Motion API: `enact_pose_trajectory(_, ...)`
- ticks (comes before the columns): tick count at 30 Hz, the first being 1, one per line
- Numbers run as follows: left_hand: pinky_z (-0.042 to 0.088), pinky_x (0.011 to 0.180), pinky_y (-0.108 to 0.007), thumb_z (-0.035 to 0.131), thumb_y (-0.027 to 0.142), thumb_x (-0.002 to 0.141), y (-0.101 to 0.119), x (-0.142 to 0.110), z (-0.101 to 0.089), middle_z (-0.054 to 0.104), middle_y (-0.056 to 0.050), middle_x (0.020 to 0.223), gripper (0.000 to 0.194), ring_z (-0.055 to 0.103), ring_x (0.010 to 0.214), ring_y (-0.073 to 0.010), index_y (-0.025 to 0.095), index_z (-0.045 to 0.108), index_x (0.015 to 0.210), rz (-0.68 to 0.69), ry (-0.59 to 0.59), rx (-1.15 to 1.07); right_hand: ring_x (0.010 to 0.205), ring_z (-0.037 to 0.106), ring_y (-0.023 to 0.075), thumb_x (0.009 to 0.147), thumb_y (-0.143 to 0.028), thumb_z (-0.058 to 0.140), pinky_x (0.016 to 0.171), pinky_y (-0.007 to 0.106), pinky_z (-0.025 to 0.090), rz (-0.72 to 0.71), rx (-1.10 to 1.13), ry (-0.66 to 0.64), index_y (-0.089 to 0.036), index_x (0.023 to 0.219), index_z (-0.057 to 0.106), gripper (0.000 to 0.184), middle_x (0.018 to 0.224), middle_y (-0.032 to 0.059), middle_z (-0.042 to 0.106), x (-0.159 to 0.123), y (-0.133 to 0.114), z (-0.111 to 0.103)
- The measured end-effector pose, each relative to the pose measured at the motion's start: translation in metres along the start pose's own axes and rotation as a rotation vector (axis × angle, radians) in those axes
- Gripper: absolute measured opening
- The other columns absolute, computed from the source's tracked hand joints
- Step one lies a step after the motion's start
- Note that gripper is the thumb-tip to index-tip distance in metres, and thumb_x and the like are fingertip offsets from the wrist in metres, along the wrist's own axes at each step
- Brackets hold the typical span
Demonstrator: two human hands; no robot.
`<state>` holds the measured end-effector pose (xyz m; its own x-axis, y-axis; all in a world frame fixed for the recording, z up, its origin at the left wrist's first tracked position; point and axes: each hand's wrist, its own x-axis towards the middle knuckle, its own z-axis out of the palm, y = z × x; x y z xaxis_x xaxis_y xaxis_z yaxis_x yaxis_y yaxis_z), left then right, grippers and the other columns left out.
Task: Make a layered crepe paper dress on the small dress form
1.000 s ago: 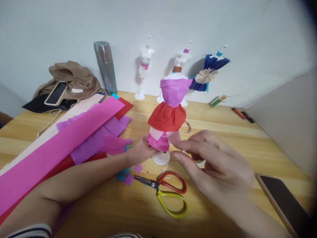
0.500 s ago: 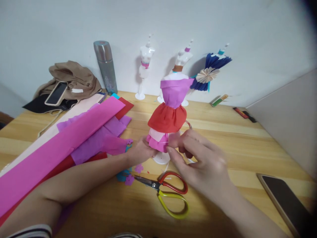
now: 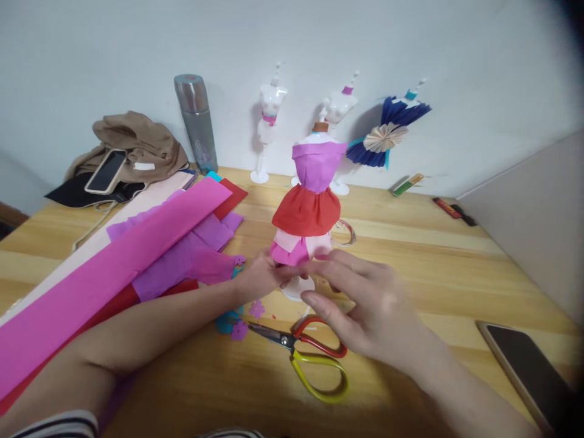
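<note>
In the middle stands a small white mannequin [image 3: 319, 137] dressed in crepe paper: a purple top [image 3: 319, 167], a red upper skirt [image 3: 306, 212] and a pink tiered lower skirt [image 3: 292, 248]. My left hand [image 3: 261, 278] is closed at the lower hem on the left, its fingertips on the mannequin's lower part and partly hidden. My right hand [image 3: 365, 298] is at the hem's right side, thumb apart from the fingers and nothing visible between them. Scissors [image 3: 287, 340] with one red and one yellow handle lie on the wooden table just below the mannequin's round base [image 3: 298, 288].
Paper sheets, a pink one [image 3: 118, 274] on top, cover the left side. Paper flowers [image 3: 239, 330] lie by the scissors. Behind stand a flask [image 3: 196, 125], a bare mannequin [image 3: 269, 131] and a blue-dressed one [image 3: 383, 134]. A phone [image 3: 524, 371] lies right; a tape roll [image 3: 345, 232] sits behind.
My right thumb and fingers have come apart from their pinch at the hem. The mannequin has tilted slightly to the left, and my left fingers reach further under the hem.
</note>
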<state>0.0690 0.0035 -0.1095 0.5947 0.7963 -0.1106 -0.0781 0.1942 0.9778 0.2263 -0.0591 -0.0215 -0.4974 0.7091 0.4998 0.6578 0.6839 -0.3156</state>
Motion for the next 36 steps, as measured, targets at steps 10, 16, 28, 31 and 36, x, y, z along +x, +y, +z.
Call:
enact_pose_trajectory(10, 0.037, 0.055, -0.022, 0.062, 0.033, 0.083, -0.005, 0.000, -0.007, 0.055, 0.000, 0.066, 0.020, 0.048, 0.061, -0.0102, 0.015, 0.066, 0.075, 0.041, -0.004, 0.085, 0.049, 0.042, 0.0111, 0.091, -0.011, 0.055, 0.044, 0.026, 0.030, 0.085, 0.138, 0.147, -0.021, 0.070, 0.053, 0.023, 0.059, -0.0021, 0.047, -0.011, 0.004, -0.006)
enact_pose_trajectory(16, 0.039, 0.059, -0.022, 0.060, 0.043, 0.084, -0.011, 0.003, -0.010, 0.058, 0.000, 0.067, 0.032, 0.049, 0.060, -0.0098, 0.013, 0.068, 0.080, 0.041, -0.042, 0.098, 0.052, 0.046, 0.0113, 0.089, -0.013, 0.062, 0.045, 0.025, 0.035, 0.213, 0.141, 0.249, -0.020, 0.083, 0.064, 0.009, 0.064, -0.0014, 0.054, -0.023, 0.010, -0.003)
enact_pose_trajectory(28, 0.048, 0.080, -0.028, 0.060, 0.031, 0.084, -0.007, 0.002, -0.005, 0.071, -0.005, 0.086, 0.020, 0.061, 0.085, -0.0168, 0.014, 0.069, 0.082, 0.152, 0.056, 0.244, 0.045, 0.042, 0.0105, 0.075, -0.028, 0.070, 0.042, 0.023, 0.033, 0.664, 0.556, 0.343, -0.020, 0.074, 0.072, 0.008, 0.051, -0.0039, 0.053, 0.007, 0.020, 0.012)
enact_pose_trajectory(31, 0.049, 0.086, -0.028, 0.062, 0.031, 0.084, -0.011, 0.003, -0.005, 0.074, -0.006, 0.096, 0.018, 0.064, 0.092, -0.0179, 0.015, 0.071, 0.084, 0.132, 0.059, 0.229, 0.044, 0.039, 0.0099, 0.071, -0.030, 0.071, 0.041, 0.023, 0.030, 0.732, 0.616, 0.350, -0.020, 0.068, 0.070, 0.010, 0.050, -0.0039, 0.051, 0.009, 0.015, 0.010)
enact_pose_trajectory(36, 0.049, 0.088, -0.027, 0.063, 0.027, 0.084, -0.009, 0.000, -0.006, 0.075, -0.005, 0.096, 0.014, 0.066, 0.092, -0.0167, 0.016, 0.072, 0.087, 0.133, 0.032, 0.228, 0.043, 0.032, 0.0077, 0.071, -0.029, 0.066, 0.041, 0.022, 0.023, 0.784, 0.639, 0.330, -0.018, 0.059, 0.063, 0.016, 0.047, -0.0059, 0.041, 0.011, 0.012, 0.006)
